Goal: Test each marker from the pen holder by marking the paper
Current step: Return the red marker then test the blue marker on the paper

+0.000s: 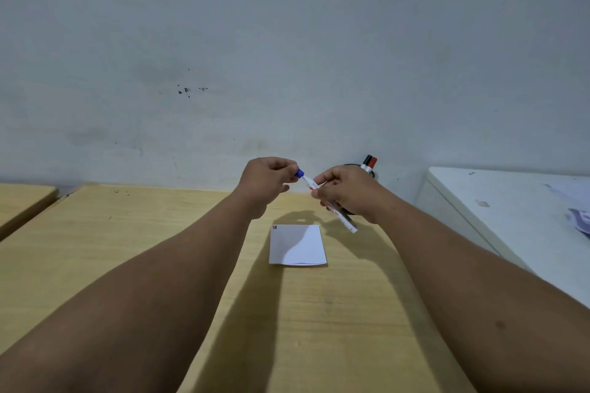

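Observation:
Above the table I hold a white marker [343,222] with a blue cap [299,173]. My right hand [348,193] grips its barrel, which slants down to the right. My left hand [265,182] pinches the blue cap at the upper end; the cap sits on or right at the marker's tip. Below my hands a small white paper [298,244] lies flat on the table, with short red and dark marks in its top left corner. Behind my right hand stands the pen holder [370,172], mostly hidden, with a black-capped and a red-capped marker [370,161] sticking up.
The wooden table [159,233] runs up to a grey wall. A second wooden table [22,198] adjoins at the far left with a gap between. A white cabinet or appliance [510,201] stands at the right, with a printed cloth or paper on top.

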